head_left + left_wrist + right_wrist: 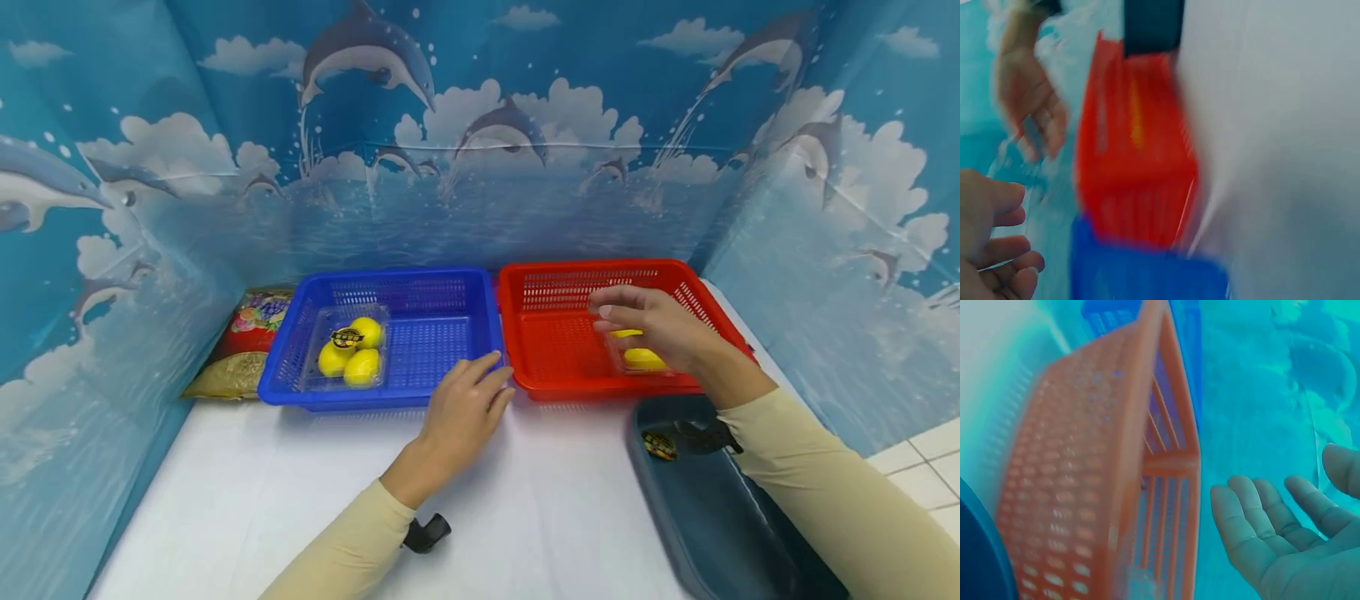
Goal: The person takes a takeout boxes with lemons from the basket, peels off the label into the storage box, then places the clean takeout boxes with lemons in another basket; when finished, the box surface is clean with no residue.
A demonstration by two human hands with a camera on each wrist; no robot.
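In the head view my left hand [467, 408] hovers by the near right corner of the blue basket [382, 398], its fingers loosely bent around nothing. My right hand [656, 323] is above the right part of the red basket [555, 387], fingers relaxed and holding nothing. Beneath it, partly hidden by the hand, a clear pack of yellow lemons [643, 360] lies in the red basket. Another clear pack with yellow lemons [362, 367] and a dark label sits in the left half of the blue basket. Both wrist views show empty hands, the left one [997, 240] and the right one [1291, 534].
A dark blue-grey tub [712, 500] stands at the near right, partly under my right forearm, with a black-and-yellow label [659, 446] inside. A red and gold bag [243, 346] leans left of the blue basket. Dolphin-printed curtains [480, 200] enclose the white table [525, 500].
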